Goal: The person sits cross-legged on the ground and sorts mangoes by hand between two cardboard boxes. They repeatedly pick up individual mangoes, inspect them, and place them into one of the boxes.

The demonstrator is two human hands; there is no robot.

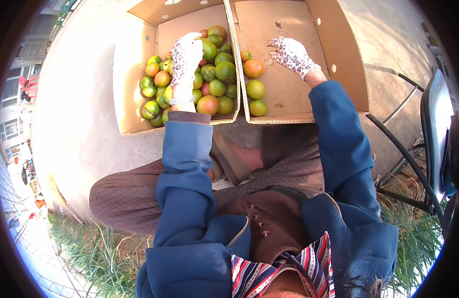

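My left hand [187,61], in a spotted glove, lies over a pile of green and orange tomatoes [217,87] in the left cardboard box [140,128]; its fingertips are at the pile's upper part, and whether they grip one is hidden. My right hand [291,56], in a matching glove, hangs over the right cardboard box [289,93] with fingers apart and nothing between them. To its left, an orange tomato [253,68], a smaller one [246,56] and two green tomatoes [256,89] form a column along that box's left wall.
The two boxes stand side by side on concrete ground [77,111], in front of my crossed legs [129,197]. A metal-framed chair [436,130] is at the right. Grass [103,249] grows behind me on both sides. A red chair [28,83] stands far off at the left.
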